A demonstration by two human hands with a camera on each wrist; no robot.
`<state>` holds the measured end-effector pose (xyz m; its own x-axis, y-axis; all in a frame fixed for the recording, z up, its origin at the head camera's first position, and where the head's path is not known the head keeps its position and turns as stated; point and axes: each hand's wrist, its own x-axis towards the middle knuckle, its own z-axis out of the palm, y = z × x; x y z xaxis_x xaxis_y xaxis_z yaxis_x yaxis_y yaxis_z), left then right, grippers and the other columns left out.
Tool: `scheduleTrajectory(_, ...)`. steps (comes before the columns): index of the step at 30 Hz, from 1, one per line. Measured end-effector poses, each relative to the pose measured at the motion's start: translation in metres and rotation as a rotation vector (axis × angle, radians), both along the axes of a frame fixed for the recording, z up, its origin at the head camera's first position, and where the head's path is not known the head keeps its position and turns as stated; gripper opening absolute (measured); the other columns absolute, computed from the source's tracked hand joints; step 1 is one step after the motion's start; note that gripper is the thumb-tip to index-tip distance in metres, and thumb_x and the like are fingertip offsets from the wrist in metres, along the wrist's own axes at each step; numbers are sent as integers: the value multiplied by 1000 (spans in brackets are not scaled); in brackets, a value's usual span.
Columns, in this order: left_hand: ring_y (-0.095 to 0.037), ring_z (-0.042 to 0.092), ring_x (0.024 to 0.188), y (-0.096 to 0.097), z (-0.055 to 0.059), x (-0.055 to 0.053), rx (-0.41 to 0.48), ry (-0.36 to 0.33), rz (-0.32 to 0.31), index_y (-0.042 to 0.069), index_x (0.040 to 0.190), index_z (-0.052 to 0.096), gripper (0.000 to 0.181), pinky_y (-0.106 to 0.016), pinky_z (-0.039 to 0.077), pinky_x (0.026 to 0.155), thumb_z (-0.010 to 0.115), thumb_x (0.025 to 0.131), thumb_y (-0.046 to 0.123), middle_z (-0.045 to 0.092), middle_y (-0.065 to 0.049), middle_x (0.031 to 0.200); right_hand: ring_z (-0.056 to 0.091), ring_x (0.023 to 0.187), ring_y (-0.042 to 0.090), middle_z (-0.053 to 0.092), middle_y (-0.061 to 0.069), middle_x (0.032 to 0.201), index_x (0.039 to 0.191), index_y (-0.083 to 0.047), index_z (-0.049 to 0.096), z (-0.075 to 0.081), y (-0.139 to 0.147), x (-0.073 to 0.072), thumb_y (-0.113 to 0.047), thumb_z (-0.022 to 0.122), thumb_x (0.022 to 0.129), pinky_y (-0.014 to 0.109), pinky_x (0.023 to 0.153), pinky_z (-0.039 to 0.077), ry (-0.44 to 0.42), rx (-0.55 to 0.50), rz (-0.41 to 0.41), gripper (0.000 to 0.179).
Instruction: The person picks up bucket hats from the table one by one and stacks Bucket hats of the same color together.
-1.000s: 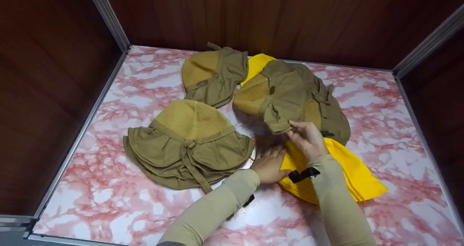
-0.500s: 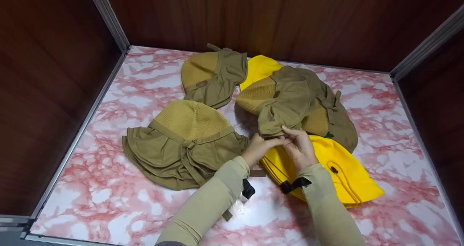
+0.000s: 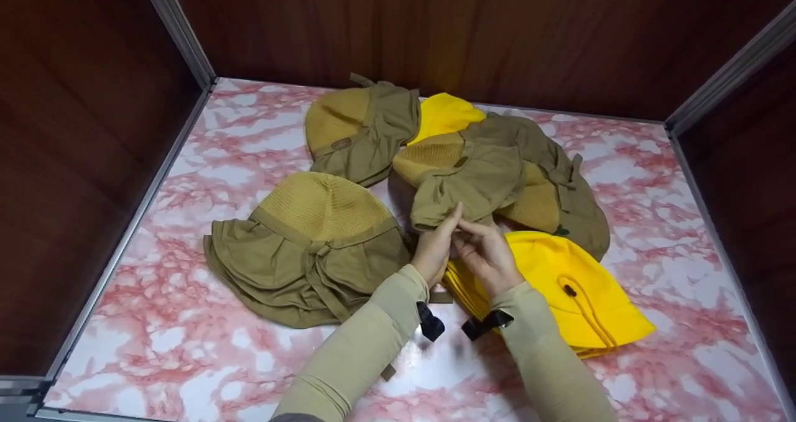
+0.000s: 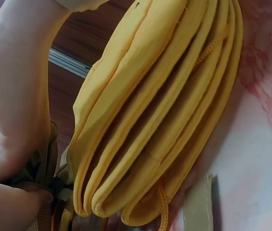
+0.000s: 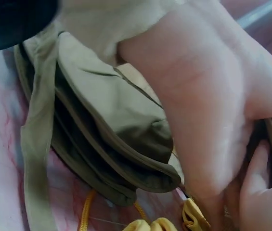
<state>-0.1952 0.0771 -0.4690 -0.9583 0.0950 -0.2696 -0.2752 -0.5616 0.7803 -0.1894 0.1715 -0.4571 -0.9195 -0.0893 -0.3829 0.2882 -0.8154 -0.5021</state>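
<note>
A khaki sun hat (image 3: 466, 189) with a woven crown and cloth brim tilts up at the middle of the table. My left hand (image 3: 433, 251) holds the near edge of its brim, thumb on top. Right beside it, my right hand (image 3: 488, 254) pinches the same edge, the two hands' fingertips nearly meeting. In the left wrist view the right hand (image 4: 18, 91) grips dark cloth folds; the right wrist view has the left hand (image 5: 208, 101) across the brim. Below the right forearm lies a stack of yellow bucket hats (image 3: 578, 291) with a cord.
Another khaki hat (image 3: 311, 254) with a tied strap lies at left, its brims layered. Farther back are a khaki hat (image 3: 348, 127) and a yellow hat (image 3: 448, 117). More khaki hats (image 3: 578, 204) lie at right. Dark wood panels (image 3: 423, 30) enclose the marbled table (image 3: 155, 347).
My left hand has risen from beside the yellow stack to the khaki hat's brim. My right hand has moved left with the brim, uncovering more of the yellow hats.
</note>
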Motion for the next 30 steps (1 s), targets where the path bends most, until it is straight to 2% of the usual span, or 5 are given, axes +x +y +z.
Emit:
scheduleTrajectory(5,-9,57,97,-2,-1,-2,101,62,19,7,104,61,14,-22,44,96,52,103,18,60,3,100,61,71,15,66,7,78,78,1,68,-3,-3,-1,11,40,99,22,71,54,17,117,46,37)
scheduleTrajectory(12,-11,61,88,-10,4,0,68,31,-61,3,104,64,27,-21,49,82,47,104,24,63,1,96,59,77,14,66,4,82,80,-6,69,0,-2,-5,2,45,101,23,73,50,-4,169,54,33)
scheduleTrajectory(17,-10,61,98,-15,6,2,81,95,-60,-5,120,60,32,-21,48,88,45,105,19,66,-2,109,61,84,14,69,2,86,80,-6,70,2,1,-10,-5,47,103,25,83,49,-26,157,85,32)
scheduleTrajectory(24,-25,40,141,-22,11,14,209,226,-93,-6,148,35,45,-33,36,117,39,104,5,38,-19,155,55,113,17,65,3,115,110,-5,61,7,21,-20,-16,46,105,35,114,32,-41,-11,144,20)
scheduleTrajectory(30,-18,53,126,-28,21,27,283,262,-105,-9,141,39,43,-39,38,116,41,99,-4,53,-12,140,61,109,21,64,11,116,117,0,55,16,35,-27,-7,53,101,33,101,48,-29,-128,24,18)
